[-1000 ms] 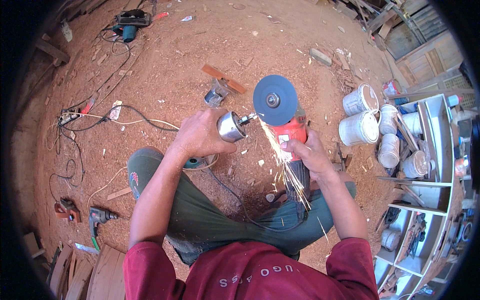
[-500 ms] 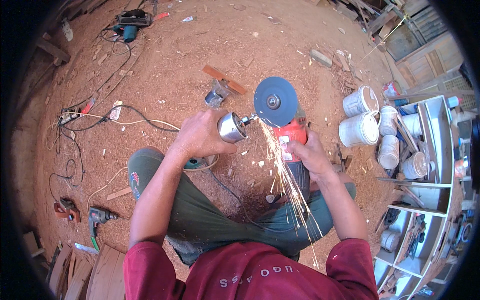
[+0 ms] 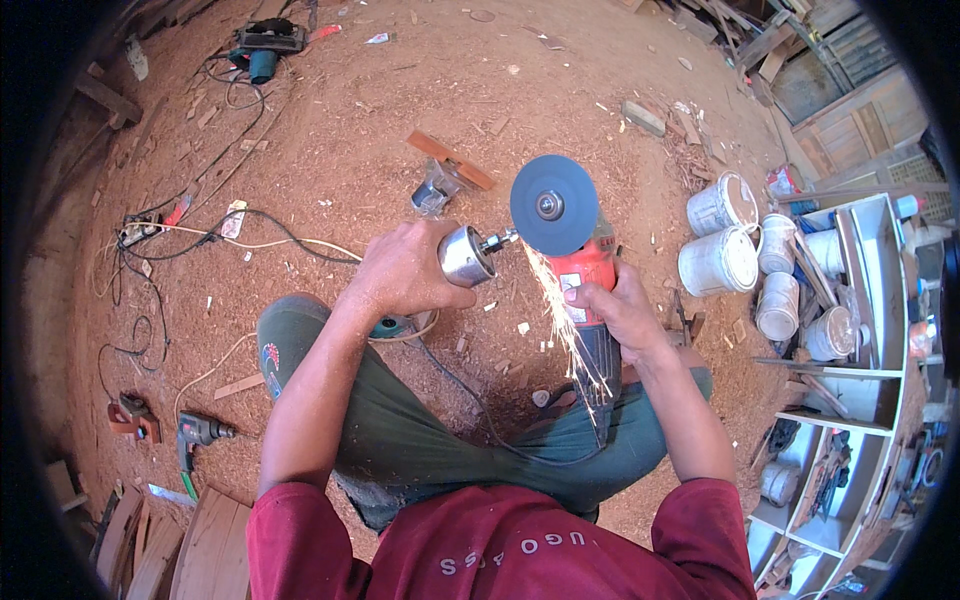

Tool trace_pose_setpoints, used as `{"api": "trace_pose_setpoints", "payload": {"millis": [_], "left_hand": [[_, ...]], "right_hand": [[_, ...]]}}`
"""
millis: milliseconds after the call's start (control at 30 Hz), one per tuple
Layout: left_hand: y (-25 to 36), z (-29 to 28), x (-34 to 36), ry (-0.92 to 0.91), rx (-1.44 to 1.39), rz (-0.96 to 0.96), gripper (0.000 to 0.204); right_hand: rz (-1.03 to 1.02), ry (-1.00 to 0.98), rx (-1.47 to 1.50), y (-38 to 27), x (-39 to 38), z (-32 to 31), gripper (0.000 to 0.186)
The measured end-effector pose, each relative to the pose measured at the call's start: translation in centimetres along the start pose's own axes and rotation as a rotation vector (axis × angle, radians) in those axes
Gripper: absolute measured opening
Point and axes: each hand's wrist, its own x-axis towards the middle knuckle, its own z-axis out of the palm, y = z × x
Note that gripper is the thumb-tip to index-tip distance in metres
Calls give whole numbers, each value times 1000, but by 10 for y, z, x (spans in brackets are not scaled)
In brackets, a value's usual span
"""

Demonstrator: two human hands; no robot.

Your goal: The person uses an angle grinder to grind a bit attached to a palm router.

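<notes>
My left hand [image 3: 407,268] is wrapped round a silver trim router motor [image 3: 466,257], held on its side. A small metal bit [image 3: 497,240] projects from its collet towards the right, and its tip meets the left edge of a grinding disc [image 3: 553,205]. That disc sits on a red and black angle grinder [image 3: 585,275], whose body is gripped by my right hand [image 3: 622,308]. Orange sparks [image 3: 563,320] stream down from the contact point over the grinder's handle. Beyond my left hand, a router base [image 3: 434,190] with an orange-brown board [image 3: 450,160] lies on the ground.
Sawdust and wood scraps cover the floor. A drill [image 3: 200,435] lies at the left, near curved boards [image 3: 215,550]. Cords run from a power strip [image 3: 140,230]. A circular saw [image 3: 265,45] is far left. White buckets [image 3: 718,262] and a shelf [image 3: 885,300] stand at the right.
The spark stream has become shorter and narrower. Both hands and their tools have shifted very slightly to the right, with the bit still against the disc's edge.
</notes>
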Motion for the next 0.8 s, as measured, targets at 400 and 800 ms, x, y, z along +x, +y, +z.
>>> {"api": "trace_pose_setpoints", "payload": {"millis": [400, 800], "left_hand": [[1, 0, -1, 8, 8, 2, 61], [2, 0, -1, 6, 7, -3, 62]], "right_hand": [[25, 5, -25, -1, -1, -2, 48], [31, 1, 9, -1, 0, -1, 44]]}}
